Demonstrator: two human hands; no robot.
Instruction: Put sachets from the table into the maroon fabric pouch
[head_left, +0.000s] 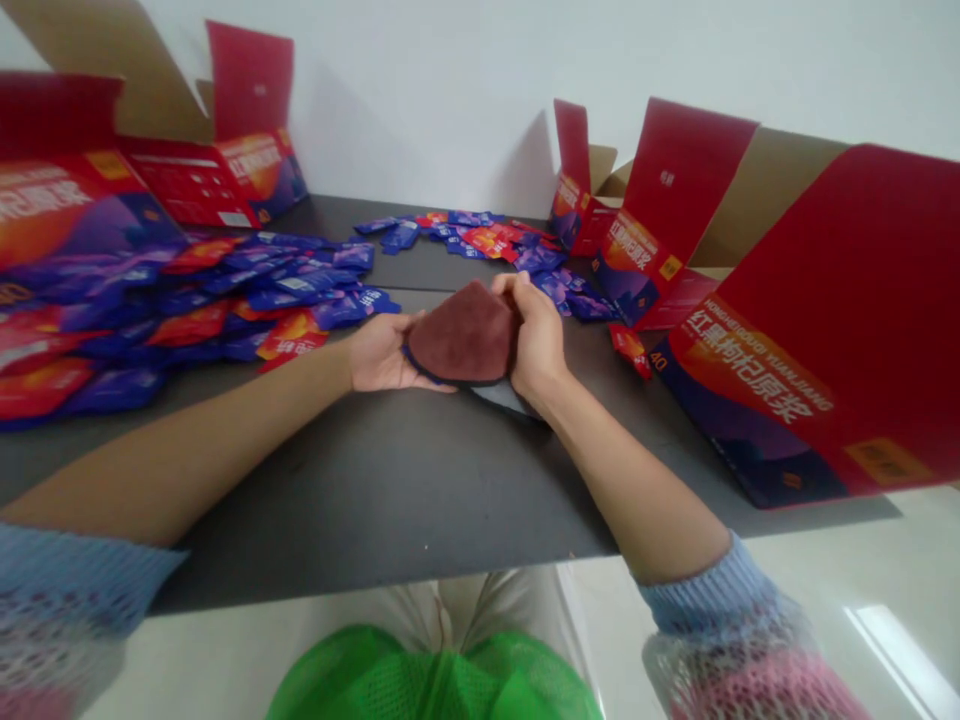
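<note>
Both hands hold a dark red, suede-like pad [461,338] with a dark rim just above the black table [390,480]. My left hand [379,352] lies under its left side, palm up, fingers curled on it. My right hand [536,335] grips its right edge, thumb on top near the pad's upper corner. A dark flat piece [504,398] shows beneath the pad by my right wrist.
A heap of blue and red sachets [172,300] covers the table's left. More sachets [487,240] lie at the back. Open red and purple cartons stand at the left [225,170], back right [637,240] and right [810,350]. A green mesh object [427,675] sits below the table edge.
</note>
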